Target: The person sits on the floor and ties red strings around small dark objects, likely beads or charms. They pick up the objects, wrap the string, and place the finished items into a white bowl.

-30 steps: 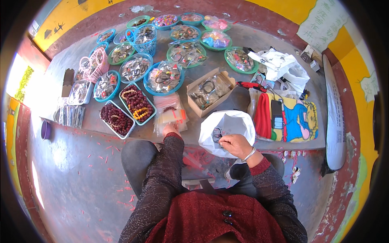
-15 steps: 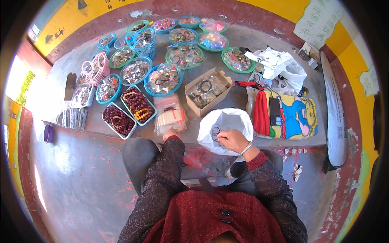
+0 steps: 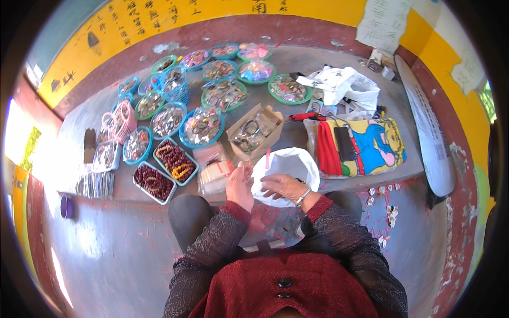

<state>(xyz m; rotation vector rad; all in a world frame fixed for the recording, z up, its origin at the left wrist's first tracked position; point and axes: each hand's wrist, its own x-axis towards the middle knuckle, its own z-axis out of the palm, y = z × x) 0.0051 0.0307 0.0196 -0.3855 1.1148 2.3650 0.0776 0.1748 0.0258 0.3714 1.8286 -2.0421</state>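
Note:
My left hand is raised at the near left side of a white plastic bag, its fingers pinched together. A thin see-through piece with a pink-red strip stands out beside its fingertips, apparently a small clear plastic bag. My right hand, with a silver bangle at the wrist, is over the white bag's near rim. Its fingers are bent toward the left hand, and whatever they hold is too small to make out. Left of the white bag lies a stack of clear plastic bags with red edges.
An open cardboard box of packed bracelets stands behind the white bag. Trays of dark red beads and several basins of trinkets fill the left and back. On the right lie a folded colourful towel and a dark phone.
My left hand has risen from the stack of clear bags toward the white bag's mouth. My right hand has drawn out of the white bag toward the left. The view has shifted slightly.

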